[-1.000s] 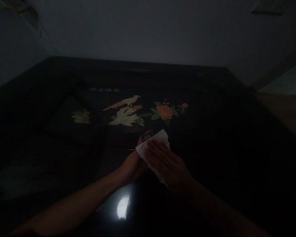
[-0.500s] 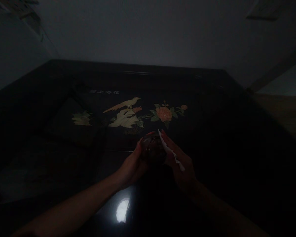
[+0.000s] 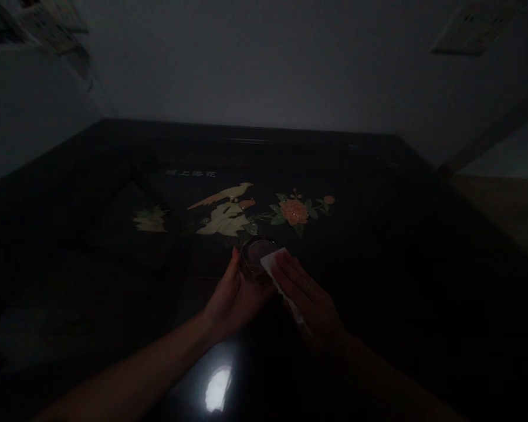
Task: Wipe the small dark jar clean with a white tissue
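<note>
The scene is very dim. A round, dark, shiny object (image 3: 257, 251), perhaps glass, has its circular rim or face turned up toward me; I cannot tell its exact kind. My left hand (image 3: 237, 293) cups it from the left and below, thumb up along its side. Against its right edge lies a folded white tissue (image 3: 273, 258), held under the fingers of my right hand (image 3: 305, 290). The tissue covers part of the round face. Both hands are above a dark glossy tabletop (image 3: 193, 363).
The tabletop bears a coloured bird (image 3: 224, 194), a pink flower (image 3: 294, 211) and a line of characters (image 3: 191, 173). A pale wall (image 3: 255, 64) rises behind it. Wall sockets (image 3: 470, 29) are at upper right. A bright reflection shows near the front.
The round object has tipped so its circular face shows, and has shifted slightly left. My right hand with the tissue has moved left, from its side onto the face. The view has tilted slightly up.
</note>
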A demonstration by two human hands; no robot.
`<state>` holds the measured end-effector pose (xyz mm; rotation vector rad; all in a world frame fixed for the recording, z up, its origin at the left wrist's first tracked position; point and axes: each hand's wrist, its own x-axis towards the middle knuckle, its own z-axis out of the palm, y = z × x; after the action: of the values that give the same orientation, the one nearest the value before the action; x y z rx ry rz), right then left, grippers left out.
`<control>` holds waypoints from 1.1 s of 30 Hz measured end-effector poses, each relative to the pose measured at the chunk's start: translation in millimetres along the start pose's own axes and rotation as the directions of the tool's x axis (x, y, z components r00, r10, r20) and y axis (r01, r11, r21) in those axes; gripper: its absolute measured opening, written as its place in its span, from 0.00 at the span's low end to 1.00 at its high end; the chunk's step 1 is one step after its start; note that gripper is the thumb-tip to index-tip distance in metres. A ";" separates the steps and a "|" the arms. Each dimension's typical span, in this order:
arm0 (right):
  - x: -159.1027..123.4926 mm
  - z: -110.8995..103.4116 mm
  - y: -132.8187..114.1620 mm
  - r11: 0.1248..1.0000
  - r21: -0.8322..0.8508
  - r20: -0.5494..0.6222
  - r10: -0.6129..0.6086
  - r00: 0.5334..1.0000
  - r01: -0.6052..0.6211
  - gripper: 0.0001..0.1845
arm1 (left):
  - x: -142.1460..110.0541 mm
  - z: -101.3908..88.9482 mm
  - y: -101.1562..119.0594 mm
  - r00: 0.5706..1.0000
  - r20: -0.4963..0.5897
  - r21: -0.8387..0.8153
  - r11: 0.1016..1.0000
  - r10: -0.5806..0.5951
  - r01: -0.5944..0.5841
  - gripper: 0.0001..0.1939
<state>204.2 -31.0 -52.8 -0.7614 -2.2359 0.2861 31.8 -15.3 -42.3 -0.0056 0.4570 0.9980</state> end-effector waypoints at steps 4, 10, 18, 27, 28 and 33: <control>3.2 -1.0 -5.0 0.993 -0.071 0.050 -0.096 0.994 0.099 0.30 | -2.3 -1.9 0.6 0.999 0.020 0.065 0.998 -0.029 0.027 0.30; 5.8 0.3 -10.0 0.991 -0.094 0.105 -0.087 0.991 0.097 0.30 | -4.9 -0.5 -7.2 0.997 0.031 0.164 0.984 -0.077 0.070 0.27; 3.6 -1.2 2.6 0.998 -0.006 0.029 0.060 0.998 -0.060 0.34 | -0.2 -5.0 -21.6 0.991 0.134 0.236 0.970 0.024 -0.055 0.19; -1.4 2.1 8.6 0.977 0.101 -0.025 0.190 0.981 -0.187 0.34 | -4.1 3.9 -10.7 0.993 0.110 0.232 0.970 0.046 -0.070 0.26; -1.8 2.1 8.1 0.974 0.116 -0.031 0.201 0.979 -0.197 0.34 | -3.9 3.1 -11.1 0.993 0.110 0.234 0.970 0.045 -0.070 0.27; 0.9 -1.4 3.5 0.969 0.122 -0.047 0.222 0.974 -0.215 0.33 | -3.2 -2.4 -17.5 0.987 0.161 0.295 0.954 0.011 -0.059 0.27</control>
<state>206.2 -27.7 -52.7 -0.9416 -2.0609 0.4896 43.7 -28.0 -46.8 0.3527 0.4599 0.9478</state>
